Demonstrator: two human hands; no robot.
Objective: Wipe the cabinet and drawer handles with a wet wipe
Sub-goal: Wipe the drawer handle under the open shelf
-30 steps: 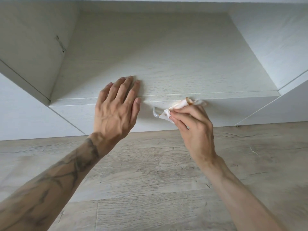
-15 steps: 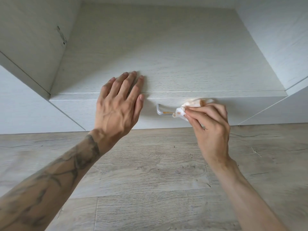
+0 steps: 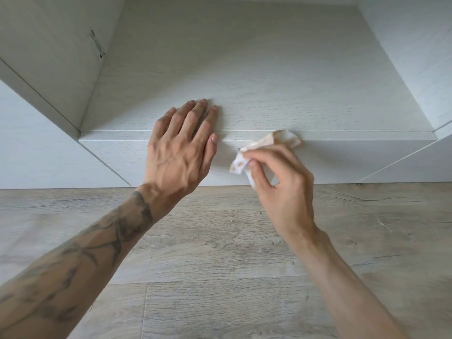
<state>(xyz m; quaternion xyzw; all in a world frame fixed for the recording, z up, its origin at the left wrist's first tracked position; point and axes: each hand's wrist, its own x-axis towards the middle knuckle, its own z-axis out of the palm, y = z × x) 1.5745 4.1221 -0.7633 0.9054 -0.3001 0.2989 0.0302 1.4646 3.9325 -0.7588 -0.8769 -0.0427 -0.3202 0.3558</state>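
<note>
Wet wipe (image 3: 239, 163) is bunched round the drawer handle (image 3: 237, 150), pinched in the curled fingers of the right hand (image 3: 281, 182). Only the handle's end peeks out, just left of them. Left hand (image 3: 178, 152) lies flat, fingers straight, on the shelf edge (image 3: 342, 135). Risk imo: a wad that scrunched could skip the handle's back side, or a hard rub could tug the drawer (image 3: 127, 157) open.

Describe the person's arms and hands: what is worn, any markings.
Both arms are bare, with no sleeves. The left hand and right hand wear no gloves, rings or watch. A dark tattoo runs along the left forearm up to the wrist; the right forearm is unmarked.
</note>
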